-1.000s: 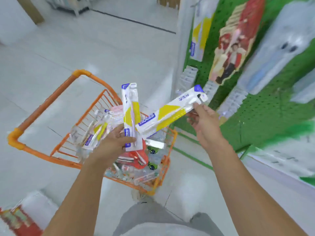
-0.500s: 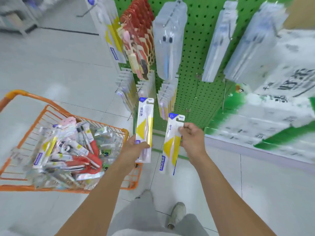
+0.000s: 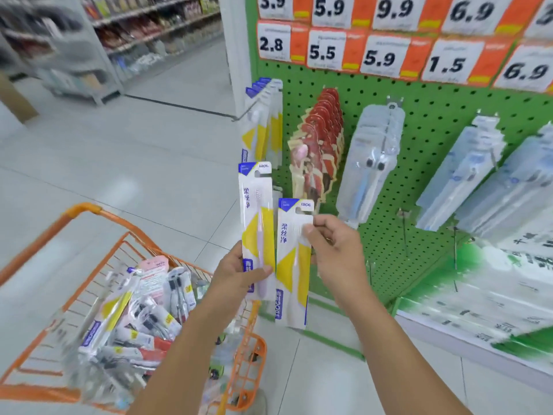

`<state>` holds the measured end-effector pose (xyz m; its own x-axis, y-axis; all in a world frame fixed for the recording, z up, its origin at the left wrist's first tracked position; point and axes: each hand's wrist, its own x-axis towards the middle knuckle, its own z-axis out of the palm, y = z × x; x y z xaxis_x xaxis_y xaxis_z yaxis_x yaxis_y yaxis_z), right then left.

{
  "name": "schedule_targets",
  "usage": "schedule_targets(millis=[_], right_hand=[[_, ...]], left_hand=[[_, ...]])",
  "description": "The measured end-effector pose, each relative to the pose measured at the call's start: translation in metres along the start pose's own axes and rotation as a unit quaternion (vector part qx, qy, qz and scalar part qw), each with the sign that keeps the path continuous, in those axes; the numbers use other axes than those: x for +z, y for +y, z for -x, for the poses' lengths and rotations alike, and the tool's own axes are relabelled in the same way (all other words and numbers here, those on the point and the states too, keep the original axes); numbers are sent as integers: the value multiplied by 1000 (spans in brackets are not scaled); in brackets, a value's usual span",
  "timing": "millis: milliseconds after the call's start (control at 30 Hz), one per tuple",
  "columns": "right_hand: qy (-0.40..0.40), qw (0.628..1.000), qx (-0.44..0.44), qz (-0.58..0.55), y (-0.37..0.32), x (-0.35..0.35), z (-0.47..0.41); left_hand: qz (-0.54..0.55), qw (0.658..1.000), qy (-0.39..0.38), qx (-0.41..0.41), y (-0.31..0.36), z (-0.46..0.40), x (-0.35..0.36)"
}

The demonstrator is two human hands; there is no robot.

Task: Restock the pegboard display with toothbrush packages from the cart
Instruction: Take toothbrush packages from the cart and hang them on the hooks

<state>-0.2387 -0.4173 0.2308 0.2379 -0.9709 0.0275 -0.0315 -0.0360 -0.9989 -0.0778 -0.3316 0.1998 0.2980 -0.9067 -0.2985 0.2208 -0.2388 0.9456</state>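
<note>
Hands up before the green pegboard (image 3: 425, 121), each gripping one toothbrush package. Left hand (image 3: 236, 272) wrapped round the lower part of the left package (image 3: 256, 223), thumb laid across its front, card held upright. Right hand (image 3: 335, 250) pinched the right package (image 3: 294, 265) near its upper edge, just under the hang hole, fingers curled behind the card. Both packages white, with yellow panels and blue corners, side by side and nearly touching, the right one hung lower than the left.

Directly above, on a hook (image 3: 239, 116) at the pegboard's left edge, hung a row of matching packages (image 3: 263, 121). Further right on the board: a stack of red packs (image 3: 323, 145), then clear packs (image 3: 372, 163) with a blue brush inside, then more clear packs (image 3: 460, 175) tilted at the far right. Across the top, rows of price tags (image 3: 386, 55) in white and orange, printed 2.8, 5.5, 5.9, 1.5, 6.9 and others.

Below and to the left, orange cart (image 3: 80, 212) on the tiled floor (image 3: 134, 163), piled with loose packages (image 3: 131, 319) of mixed kinds, some yellow and white like those held. Far back on the left, blurred store shelves (image 3: 143, 22). Low on the right, green and white base panel (image 3: 478, 295), print too blurred to read.
</note>
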Motion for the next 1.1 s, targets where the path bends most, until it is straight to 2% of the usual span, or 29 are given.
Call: schedule_targets(millis=[233, 333, 633, 833, 1100], right_hand=[[46, 995, -82, -19, -64, 106, -79], [93, 991, -94, -6, -72, 127, -100], [93, 993, -74, 18, -55, 151, -119], [106, 989, -105, 21, -54, 151, -121], [123, 990, -59, 19, -47, 146, -136]], left_hand=[[2, 995, 56, 83, 98, -58, -85], [-10, 994, 65, 83, 115, -78, -101], [12, 997, 58, 58, 107, -105, -108], [-9, 997, 41, 57, 107, -111, -102], [-17, 998, 27, 63, 109, -115, -91]])
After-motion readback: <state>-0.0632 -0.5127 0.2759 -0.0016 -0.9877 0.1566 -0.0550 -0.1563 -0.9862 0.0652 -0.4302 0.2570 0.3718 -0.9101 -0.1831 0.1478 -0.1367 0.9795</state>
